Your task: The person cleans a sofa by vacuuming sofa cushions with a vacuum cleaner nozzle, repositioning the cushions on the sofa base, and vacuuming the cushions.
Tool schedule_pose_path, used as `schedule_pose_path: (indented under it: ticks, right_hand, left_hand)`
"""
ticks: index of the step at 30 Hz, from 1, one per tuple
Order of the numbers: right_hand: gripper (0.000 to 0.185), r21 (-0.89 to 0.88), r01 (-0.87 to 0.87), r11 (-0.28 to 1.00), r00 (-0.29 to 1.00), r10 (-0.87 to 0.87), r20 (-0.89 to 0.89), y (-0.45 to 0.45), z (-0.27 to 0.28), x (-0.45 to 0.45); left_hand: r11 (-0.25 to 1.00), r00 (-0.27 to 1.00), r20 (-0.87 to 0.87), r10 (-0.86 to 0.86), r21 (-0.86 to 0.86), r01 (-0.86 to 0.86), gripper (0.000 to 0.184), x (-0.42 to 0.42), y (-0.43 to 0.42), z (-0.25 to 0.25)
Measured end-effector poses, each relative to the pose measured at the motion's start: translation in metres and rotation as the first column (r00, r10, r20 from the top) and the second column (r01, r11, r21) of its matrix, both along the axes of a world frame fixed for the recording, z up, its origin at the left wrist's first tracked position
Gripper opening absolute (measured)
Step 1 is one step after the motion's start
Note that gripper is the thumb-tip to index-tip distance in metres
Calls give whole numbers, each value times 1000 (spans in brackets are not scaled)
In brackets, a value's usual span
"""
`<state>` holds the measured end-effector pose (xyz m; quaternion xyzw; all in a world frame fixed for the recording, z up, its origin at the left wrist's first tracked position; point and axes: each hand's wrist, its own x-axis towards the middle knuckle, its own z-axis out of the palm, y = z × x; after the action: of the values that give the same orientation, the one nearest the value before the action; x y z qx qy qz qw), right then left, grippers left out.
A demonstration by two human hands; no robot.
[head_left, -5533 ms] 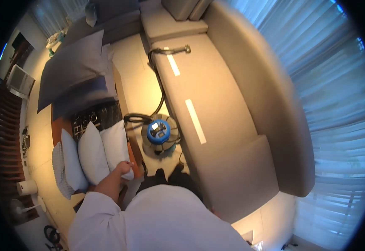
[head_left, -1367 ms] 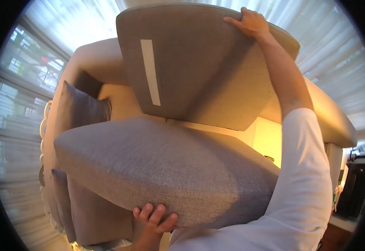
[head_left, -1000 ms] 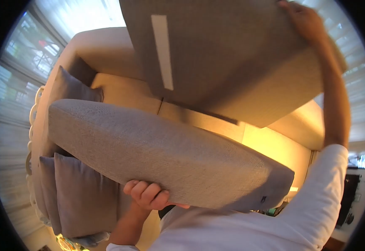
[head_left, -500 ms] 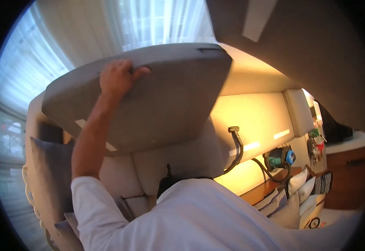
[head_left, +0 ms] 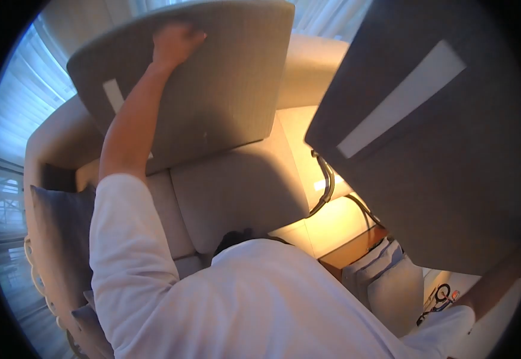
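Observation:
My left hand [head_left: 178,45] is on the upper part of a large grey sofa cushion [head_left: 230,72], its fingers curled and slightly blurred against the fabric. That cushion stands tilted up near the sofa's backrest, with a pale strip [head_left: 113,94] on its face. A second large, dark grey cushion [head_left: 445,173] fills the right side, bearing a long white strip [head_left: 404,99]. My right forearm [head_left: 502,278] reaches up beside its lower edge; the hand is hidden in the dark rim of the view. Beneath the raised cushion lies a flat seat cushion [head_left: 236,185].
A black vacuum hose [head_left: 326,188] lies on the lit sofa base [head_left: 332,218]. Grey pillows [head_left: 395,287] are piled by a wooden box edge [head_left: 350,251]. Another pillow [head_left: 63,230] leans at the left armrest. Sheer curtains [head_left: 36,66] hang behind.
The left-hand cushion shows higher in view and more face-on, my hand with it. The dark cushion has come lower and further left, covering the vacuum body. My right forearm has come into view.

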<state>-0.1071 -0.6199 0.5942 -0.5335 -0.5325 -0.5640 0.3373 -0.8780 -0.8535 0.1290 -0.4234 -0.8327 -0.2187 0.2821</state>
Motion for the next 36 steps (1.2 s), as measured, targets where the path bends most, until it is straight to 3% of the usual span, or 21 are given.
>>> schedule_pose_path:
  ticks: [1, 2, 4, 7, 8, 9, 10, 12, 14, 16, 18, 19, 22, 25, 26, 27, 29, 30, 33, 35, 36]
  right_hand:
    - [61, -42, -13, 999, 982, 20, 188, 26, -18, 31]
    - [63, -96, -275, 957, 898, 291, 331, 40, -50, 41]
    - [50, -238, -382, 893, 836, 444, 322, 50, -119, 36]
    - [21, -494, -663, 563, 561, 810, 169, 25, -221, -21]
    - [23, -493, -760, 423, 431, 896, 104, -5, -246, -73]
    - [40, -464, -814, 350, 234, 928, 290, -30, -255, -122]
    - [49, -544, -774, 324, 234, 945, 231, -40, -265, -140]
    - [60, -597, -760, 256, 204, 967, 155, -58, -285, -178]
    - [57, -549, -824, 141, 89, 989, 119, -62, -298, -215]
    - [49, -502, -864, 49, 29, 998, 48, -66, -310, -255]
    - [60, -733, -680, 32, 239, 954, -180, -76, -307, -294]
    - [63, -743, -665, -78, 161, 956, -244, -81, -305, -309]
    - [63, -784, -608, -122, 133, 959, -252, -91, -314, -370]
    - [56, -640, -756, -134, 4, 978, -209, -95, -371, -436]
    - [51, -439, -887, -146, -11, 955, -296, -110, -382, -447]
    - [46, -213, -967, -138, -49, 925, -377, -120, -405, -453]
    - [40, -156, -954, -255, -195, 926, -323, -130, -469, -421]
    - [42, -182, -929, -321, -241, 902, -359, -125, -512, -399]
    - [46, -451, -800, -396, 77, 678, -731, -106, -653, -287]
    - [54, -659, -471, -587, 664, 256, -703, -73, -717, -175]
    - [55, -593, -455, -664, 814, -39, -580, -55, -768, -117]
  left_hand:
    - [997, 974, 225, 20, 74, -37, 78, 24, -1, -5]
    - [989, 901, 422, -97, 142, 40, 79, 56, -9, -15]
    - [923, 632, 677, -376, 336, 188, 85, 121, -33, -60]
    - [765, 205, 740, -640, 589, 261, 93, 223, -71, -119]
    - [768, 197, 748, -634, 578, 277, 93, 246, -89, -143]
    - [739, 200, 720, -665, 672, 38, 91, 259, -103, -171]
    - [664, 210, 693, -690, 721, -199, 89, 268, -116, -198]
    - [629, 402, 779, -481, 627, -459, 80, 277, -162, -233]
    - [630, 481, 853, -202, 489, -603, 70, 251, -211, -228]
    - [603, 568, 815, -118, 513, -611, 65, 223, -253, -192]
    - [600, 622, 778, -87, 539, -591, 60, 201, -270, -143]
    - [598, 640, 765, -78, 549, -584, 59, 197, -268, -119]
    - [565, 583, 812, 21, 472, -677, 62, 189, -257, -59]
    - [696, 483, 875, 14, 338, -633, 81, 155, -282, -65]
    - [700, 485, 874, 26, 331, -633, 81, 141, -297, -76]
    - [801, 512, 833, 208, 155, -578, 75, 131, -302, -105]
    - [862, 609, 652, 451, -143, -486, 69, 128, -306, -159]
    - [882, 584, 695, 420, -160, -443, 68, 145, -294, -187]
    - [918, 276, 909, 314, -216, -333, 63, 232, -270, -269]
    - [910, 46, 927, 373, -356, -213, 61, 299, -269, -314]
    - [893, -56, 902, 428, -432, -130, 59, 335, -268, -334]
